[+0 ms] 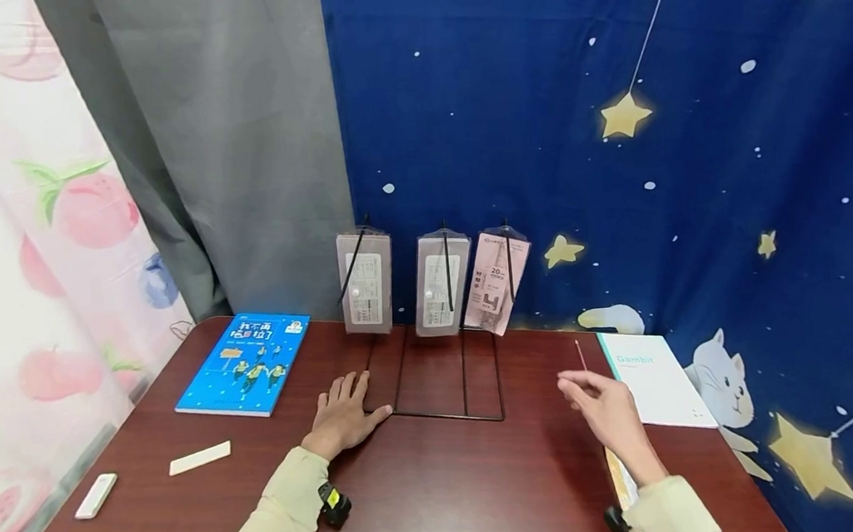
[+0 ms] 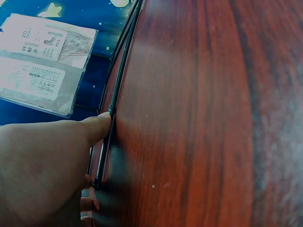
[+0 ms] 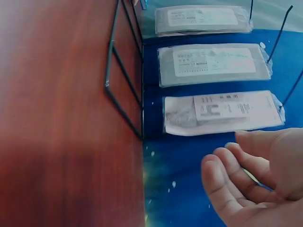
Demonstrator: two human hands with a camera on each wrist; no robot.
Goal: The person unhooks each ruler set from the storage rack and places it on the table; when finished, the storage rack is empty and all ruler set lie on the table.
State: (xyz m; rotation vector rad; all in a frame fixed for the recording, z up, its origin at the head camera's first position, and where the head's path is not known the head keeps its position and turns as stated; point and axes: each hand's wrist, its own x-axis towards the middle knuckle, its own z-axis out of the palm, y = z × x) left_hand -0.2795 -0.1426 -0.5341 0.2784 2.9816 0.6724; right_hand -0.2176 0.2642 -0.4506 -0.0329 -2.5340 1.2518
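My left hand (image 1: 344,414) rests at the left front corner of a black wire display rack (image 1: 449,417), fingers spread. In the left wrist view its thumb (image 2: 98,127) touches the front wire. Three hooks at the back of the rack carry clear packets: a grey one (image 1: 368,283) on the left, a second grey one (image 1: 443,285) in the middle and a pink one (image 1: 497,285) on the right. My right hand (image 1: 607,415) hovers right of the rack, fingers loosely curled, with nothing visible in it. In the right wrist view it appears below the pink packet (image 3: 222,113), apart from it.
A blue book (image 1: 246,364) lies at the back left; nearer are a cream strip (image 1: 199,457) and a small white block (image 1: 96,496). At right lies a white notebook (image 1: 657,377). A thin reddish stick (image 1: 580,354) and a yellowish item (image 1: 620,476) are partly hidden by my right hand and arm.
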